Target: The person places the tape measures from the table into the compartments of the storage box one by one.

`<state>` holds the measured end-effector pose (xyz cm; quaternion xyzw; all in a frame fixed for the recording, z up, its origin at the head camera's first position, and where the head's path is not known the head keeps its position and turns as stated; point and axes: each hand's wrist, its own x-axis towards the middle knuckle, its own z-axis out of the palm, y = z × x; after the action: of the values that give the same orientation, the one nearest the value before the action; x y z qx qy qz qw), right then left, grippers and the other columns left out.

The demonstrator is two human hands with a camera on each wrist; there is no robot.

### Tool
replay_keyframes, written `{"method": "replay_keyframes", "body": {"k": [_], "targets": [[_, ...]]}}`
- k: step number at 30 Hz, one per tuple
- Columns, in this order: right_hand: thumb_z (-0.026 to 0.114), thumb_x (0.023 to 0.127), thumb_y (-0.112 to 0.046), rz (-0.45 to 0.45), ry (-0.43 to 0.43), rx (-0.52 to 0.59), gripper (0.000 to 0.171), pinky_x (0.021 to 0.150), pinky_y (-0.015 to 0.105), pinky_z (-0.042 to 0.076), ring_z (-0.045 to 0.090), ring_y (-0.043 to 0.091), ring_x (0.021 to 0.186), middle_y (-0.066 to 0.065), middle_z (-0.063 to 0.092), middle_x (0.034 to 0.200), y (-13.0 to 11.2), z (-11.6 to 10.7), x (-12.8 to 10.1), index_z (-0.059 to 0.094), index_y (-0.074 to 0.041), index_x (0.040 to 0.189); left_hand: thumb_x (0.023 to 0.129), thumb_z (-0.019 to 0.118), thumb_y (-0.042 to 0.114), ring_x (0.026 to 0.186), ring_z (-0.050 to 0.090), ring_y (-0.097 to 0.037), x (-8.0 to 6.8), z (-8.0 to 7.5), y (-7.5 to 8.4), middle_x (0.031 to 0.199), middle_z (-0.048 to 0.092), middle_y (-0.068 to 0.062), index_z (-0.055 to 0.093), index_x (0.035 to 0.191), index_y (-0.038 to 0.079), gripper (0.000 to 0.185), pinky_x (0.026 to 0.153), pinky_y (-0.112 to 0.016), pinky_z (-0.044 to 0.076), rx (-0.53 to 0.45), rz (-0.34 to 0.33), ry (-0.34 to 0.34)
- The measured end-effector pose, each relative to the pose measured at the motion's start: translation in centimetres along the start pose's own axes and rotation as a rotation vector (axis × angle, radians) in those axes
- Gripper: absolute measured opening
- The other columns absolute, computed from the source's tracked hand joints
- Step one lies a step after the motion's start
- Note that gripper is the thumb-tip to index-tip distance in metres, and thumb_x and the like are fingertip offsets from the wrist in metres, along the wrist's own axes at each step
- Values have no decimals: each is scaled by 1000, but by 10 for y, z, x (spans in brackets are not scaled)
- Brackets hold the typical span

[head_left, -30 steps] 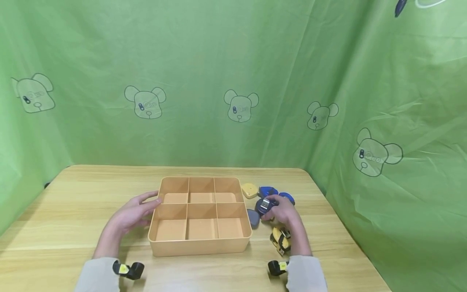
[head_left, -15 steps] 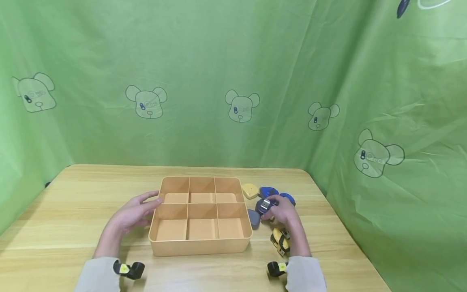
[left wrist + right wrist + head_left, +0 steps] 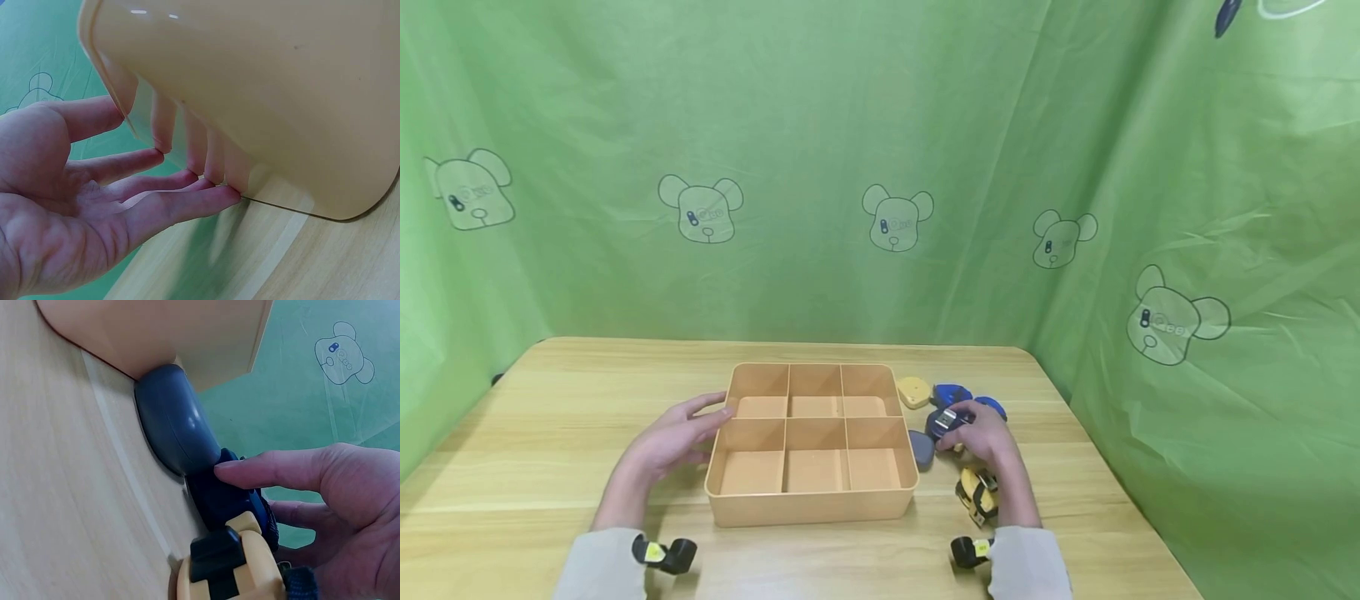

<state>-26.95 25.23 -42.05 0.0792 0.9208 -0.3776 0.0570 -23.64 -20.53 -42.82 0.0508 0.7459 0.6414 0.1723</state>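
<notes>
A tan divided box (image 3: 811, 508) stands on the wooden table, its compartments bare. My left hand (image 3: 672, 437) rests against its left side; the left wrist view shows nearly straight fingers (image 3: 181, 209) touching the outer wall, with the thumb at the rim. To the right of the box, my right hand (image 3: 983, 432) pinches a dark blue tape measure (image 3: 937, 424) with a silver clip, thumb on its near side. A grey rounded tape measure (image 3: 178, 422) lies between it and the box. A yellow-and-black tape measure (image 3: 250, 569) is below the right hand.
A yellow tape measure (image 3: 913, 392) lies by the box's back right corner. Behind the right hand are two bright blue tape measures, one further left (image 3: 952, 393) and one further right (image 3: 992, 407). Green curtains (image 3: 805, 275) surround the back and right of the table (image 3: 602, 367).
</notes>
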Motion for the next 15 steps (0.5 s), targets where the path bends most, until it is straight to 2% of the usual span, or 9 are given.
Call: {"method": "replay_keyframes", "body": {"k": [8, 15], "targets": [[90, 64, -16, -2, 5, 14, 81, 89, 50, 56, 61, 40, 111, 29, 61, 128, 0, -2, -1, 58, -5, 137, 104, 56, 39, 149, 22, -52, 0, 0, 0, 163, 21, -32, 13, 162, 3, 81, 114, -63, 41, -7, 4, -5], [90, 64, -16, 0, 16, 32, 83, 85, 45, 57, 60, 39, 110, 29, 60, 129, 0, -3, -1, 57, -4, 139, 105, 54, 36, 149, 23, -52, 0, -1, 0, 162, 22, -32, 13, 162, 2, 78, 113, -63, 41, -5, 4, -2]]}}
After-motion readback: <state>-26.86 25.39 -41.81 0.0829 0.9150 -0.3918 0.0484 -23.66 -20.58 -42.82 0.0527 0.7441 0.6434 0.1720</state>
